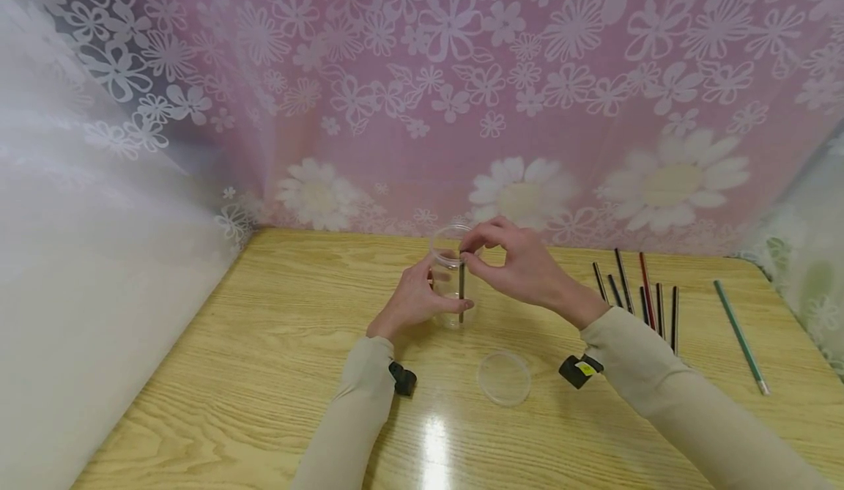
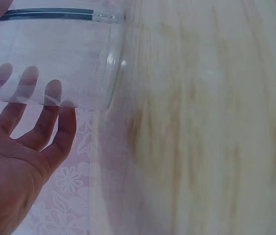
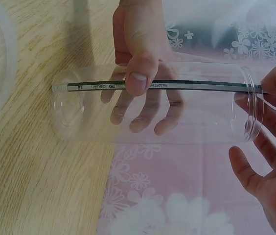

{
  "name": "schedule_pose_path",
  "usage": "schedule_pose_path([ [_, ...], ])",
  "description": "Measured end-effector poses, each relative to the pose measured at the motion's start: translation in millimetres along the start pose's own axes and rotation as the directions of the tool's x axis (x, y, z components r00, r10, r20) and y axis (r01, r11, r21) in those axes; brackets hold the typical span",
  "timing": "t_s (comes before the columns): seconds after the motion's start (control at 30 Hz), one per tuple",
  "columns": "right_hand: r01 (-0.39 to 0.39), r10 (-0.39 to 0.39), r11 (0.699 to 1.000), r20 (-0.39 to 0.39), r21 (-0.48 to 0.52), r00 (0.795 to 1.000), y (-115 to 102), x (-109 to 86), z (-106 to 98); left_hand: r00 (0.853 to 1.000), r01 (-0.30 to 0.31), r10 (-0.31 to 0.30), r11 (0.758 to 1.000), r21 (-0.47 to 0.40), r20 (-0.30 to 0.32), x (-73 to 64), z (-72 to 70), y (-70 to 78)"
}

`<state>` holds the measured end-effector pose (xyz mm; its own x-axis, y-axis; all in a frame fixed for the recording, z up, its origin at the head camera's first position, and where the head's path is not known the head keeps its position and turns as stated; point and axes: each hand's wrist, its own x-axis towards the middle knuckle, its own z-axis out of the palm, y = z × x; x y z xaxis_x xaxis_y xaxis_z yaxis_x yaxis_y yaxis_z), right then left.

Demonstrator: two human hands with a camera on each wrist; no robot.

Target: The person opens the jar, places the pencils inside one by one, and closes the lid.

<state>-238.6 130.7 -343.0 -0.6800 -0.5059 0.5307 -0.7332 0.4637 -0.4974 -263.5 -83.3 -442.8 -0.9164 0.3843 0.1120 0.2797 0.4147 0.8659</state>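
A clear plastic jar [image 1: 446, 274] stands upright near the back of the table, its mouth uncovered. My left hand [image 1: 414, 297] grips it from the left; in the right wrist view the thumb lies across the near side, and the fingers show through the far wall. Inside the jar, along its wall, runs a dark striped pencil [image 3: 99, 85], one end by the base. At the rim my right hand [image 1: 524, 266] pinches the pencil's upper end between thumb and forefinger. A round translucent lid [image 1: 504, 378] lies flat on the table in front of the jar.
Several dark pencils [image 1: 623, 281] and a red pencil [image 1: 648, 288] lie at the right, partly behind the right forearm. Farther right lies a green pencil [image 1: 741, 336]. A pink flowered curtain [image 1: 409, 146] hangs along the table's back edge.
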Motion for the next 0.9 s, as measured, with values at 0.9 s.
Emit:
schedule_pose_path([
  [0.9,0.001,-0.001,1.000,0.125,-0.001,0.992,-9,10.1,-9,1.000,-0.005,0.007,0.997,0.079,-0.016,-1.1,0.3,-0.5],
])
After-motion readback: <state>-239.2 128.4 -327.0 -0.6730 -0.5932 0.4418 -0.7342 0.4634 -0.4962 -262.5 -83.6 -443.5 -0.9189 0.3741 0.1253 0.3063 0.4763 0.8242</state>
